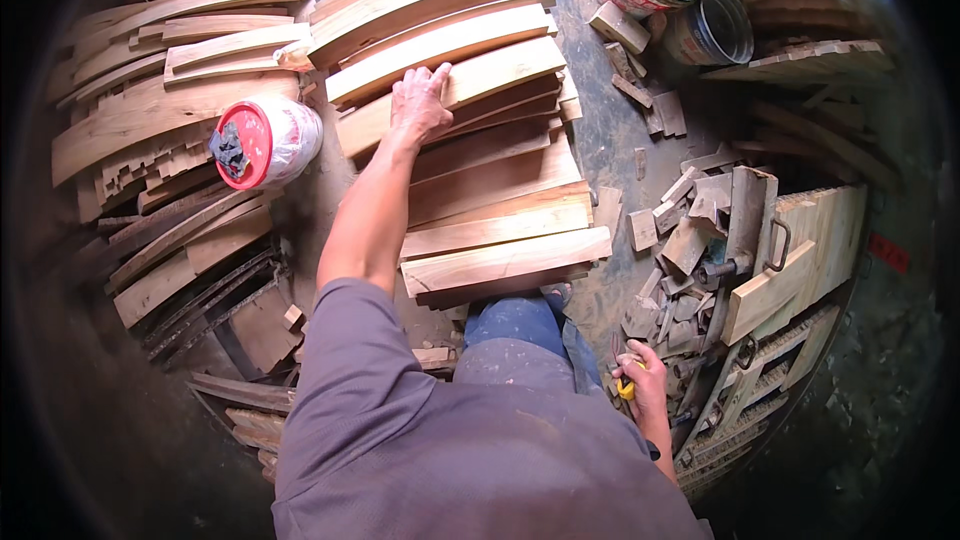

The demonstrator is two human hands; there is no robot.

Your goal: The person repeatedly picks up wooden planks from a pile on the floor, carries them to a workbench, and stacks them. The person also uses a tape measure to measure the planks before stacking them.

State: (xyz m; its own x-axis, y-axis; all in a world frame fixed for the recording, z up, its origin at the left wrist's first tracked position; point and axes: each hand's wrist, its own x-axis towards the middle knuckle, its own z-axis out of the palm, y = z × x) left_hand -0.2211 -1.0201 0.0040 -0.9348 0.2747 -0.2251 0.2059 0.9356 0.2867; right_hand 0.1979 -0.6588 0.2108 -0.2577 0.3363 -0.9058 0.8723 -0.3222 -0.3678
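Note:
In front of me is a pile of cut wooden boards (pixel 495 182), several of them slightly curved, lying crosswise. My left hand (pixel 421 103) reaches up to the far part of this pile. Its fingers curl over the far edge of a pale wooden board (pixel 510 72), whose left end juts out past my wrist. Low at my right side, my right hand (pixel 645 383) is closed round a small yellow-handled tool (pixel 626 387). A thin part sticks up from the tool, but its kind is too small to make out.
Left of the pile stands a white bucket with a red lid (pixel 262 145), beside stacks of curved boards (pixel 130 130). Wood offcuts (pixel 690 240) are heaped at the right, next to clamped panels (pixel 800 265) with metal handles. Two open buckets (pixel 712 28) stand at the far right.

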